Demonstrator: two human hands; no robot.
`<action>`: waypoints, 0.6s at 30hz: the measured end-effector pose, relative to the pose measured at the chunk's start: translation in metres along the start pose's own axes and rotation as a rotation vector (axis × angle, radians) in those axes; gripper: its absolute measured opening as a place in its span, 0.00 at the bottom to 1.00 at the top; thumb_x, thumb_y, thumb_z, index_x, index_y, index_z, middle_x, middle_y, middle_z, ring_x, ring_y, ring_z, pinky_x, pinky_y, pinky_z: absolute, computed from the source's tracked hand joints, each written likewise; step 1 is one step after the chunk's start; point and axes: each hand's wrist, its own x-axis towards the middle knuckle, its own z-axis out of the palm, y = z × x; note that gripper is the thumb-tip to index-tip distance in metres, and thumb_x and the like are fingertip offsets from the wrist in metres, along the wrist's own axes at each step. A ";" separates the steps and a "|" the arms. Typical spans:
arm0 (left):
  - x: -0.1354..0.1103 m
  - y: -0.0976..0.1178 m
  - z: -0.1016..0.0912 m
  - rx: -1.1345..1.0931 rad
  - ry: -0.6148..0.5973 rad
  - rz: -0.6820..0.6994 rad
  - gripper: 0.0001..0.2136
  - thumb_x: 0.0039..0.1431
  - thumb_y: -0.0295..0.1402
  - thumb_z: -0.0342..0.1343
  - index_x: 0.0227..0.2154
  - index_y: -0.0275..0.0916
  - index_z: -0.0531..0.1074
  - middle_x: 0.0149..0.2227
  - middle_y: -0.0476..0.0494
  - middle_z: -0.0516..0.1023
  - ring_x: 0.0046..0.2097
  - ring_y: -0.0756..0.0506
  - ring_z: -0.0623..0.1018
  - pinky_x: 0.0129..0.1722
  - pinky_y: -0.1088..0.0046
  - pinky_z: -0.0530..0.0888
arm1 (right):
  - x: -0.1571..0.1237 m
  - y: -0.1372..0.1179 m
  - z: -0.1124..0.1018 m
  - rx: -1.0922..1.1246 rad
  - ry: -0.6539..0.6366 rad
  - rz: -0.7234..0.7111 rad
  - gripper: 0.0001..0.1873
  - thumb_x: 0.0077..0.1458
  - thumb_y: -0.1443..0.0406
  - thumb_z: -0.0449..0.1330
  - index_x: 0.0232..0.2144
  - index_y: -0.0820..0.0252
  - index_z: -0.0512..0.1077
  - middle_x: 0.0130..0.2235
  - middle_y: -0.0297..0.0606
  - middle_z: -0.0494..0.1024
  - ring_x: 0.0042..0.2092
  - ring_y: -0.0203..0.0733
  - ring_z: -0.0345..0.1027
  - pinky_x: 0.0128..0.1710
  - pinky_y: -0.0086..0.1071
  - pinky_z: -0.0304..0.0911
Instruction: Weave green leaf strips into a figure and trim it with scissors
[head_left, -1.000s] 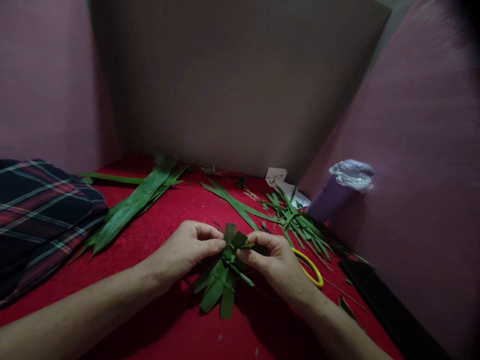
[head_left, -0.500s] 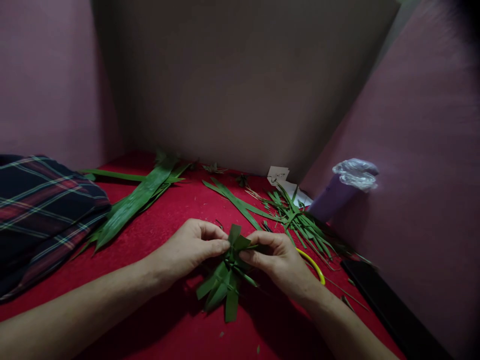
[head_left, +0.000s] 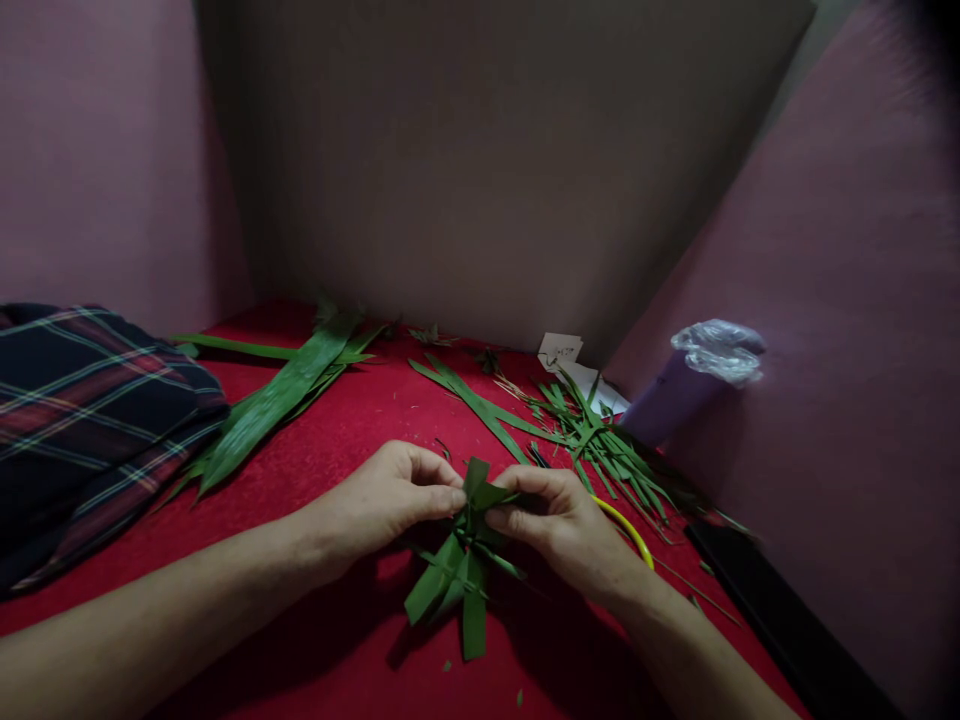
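Note:
A bunch of folded green leaf strips (head_left: 463, 570) hangs between my two hands, its ends fanned out downward over the red cloth. My left hand (head_left: 401, 490) pinches its upper left side between thumb and forefinger. On the upper right side my right hand (head_left: 551, 515) is closed on a folded strip, thumb toward me. A short leaf end stands up between the fingertips. The middle, where the strips cross, shows only in part. Beside my right wrist a yellow curved handle (head_left: 626, 527) lies on the cloth, partly hidden by the hand.
Broad long leaves (head_left: 277, 400) lie at the left near a dark plaid cloth (head_left: 97, 430). A heap of cut leaf strips (head_left: 600, 445) lies at the right, before white paper (head_left: 592, 388). A purple container (head_left: 667, 400) with clear plastic on top leans by the wall. A long black object (head_left: 780, 620) lies at the right.
The folded leaf strips have turned slightly and sit a little lower and to the right. Both hands keep their pinch. The whole view has shifted slightly.

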 end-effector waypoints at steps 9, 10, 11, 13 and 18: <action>0.001 0.001 -0.001 0.033 -0.006 0.005 0.07 0.43 0.34 0.61 0.21 0.34 0.72 0.18 0.52 0.69 0.20 0.54 0.64 0.21 0.78 0.60 | 0.001 0.001 0.003 -0.016 0.032 0.006 0.03 0.44 0.67 0.64 0.23 0.60 0.73 0.24 0.29 0.71 0.26 0.32 0.61 0.29 0.28 0.58; 0.001 0.001 -0.002 0.037 -0.006 0.008 0.07 0.43 0.34 0.61 0.21 0.34 0.72 0.18 0.52 0.69 0.21 0.54 0.65 0.21 0.78 0.60 | 0.001 0.001 0.002 -0.017 0.034 0.003 0.03 0.44 0.67 0.64 0.23 0.60 0.73 0.24 0.29 0.71 0.26 0.32 0.62 0.29 0.28 0.58; 0.001 0.001 -0.002 0.038 -0.006 0.011 0.07 0.42 0.34 0.61 0.21 0.34 0.72 0.18 0.51 0.69 0.21 0.54 0.66 0.22 0.78 0.61 | 0.001 0.000 0.002 -0.022 0.034 0.000 0.02 0.44 0.67 0.64 0.23 0.60 0.73 0.24 0.29 0.71 0.26 0.32 0.62 0.30 0.28 0.59; 0.001 0.000 -0.002 0.029 -0.003 0.013 0.08 0.42 0.34 0.61 0.21 0.34 0.72 0.19 0.51 0.70 0.22 0.53 0.67 0.22 0.77 0.62 | 0.000 0.000 0.002 -0.031 0.031 -0.004 0.03 0.44 0.67 0.64 0.23 0.60 0.74 0.24 0.29 0.72 0.27 0.33 0.63 0.30 0.28 0.59; 0.000 0.001 -0.001 0.007 0.001 -0.006 0.07 0.41 0.34 0.61 0.20 0.35 0.71 0.17 0.53 0.69 0.20 0.54 0.65 0.20 0.78 0.61 | -0.001 -0.001 0.001 -0.035 0.015 -0.002 0.02 0.44 0.67 0.64 0.24 0.60 0.74 0.25 0.30 0.73 0.27 0.33 0.63 0.31 0.29 0.60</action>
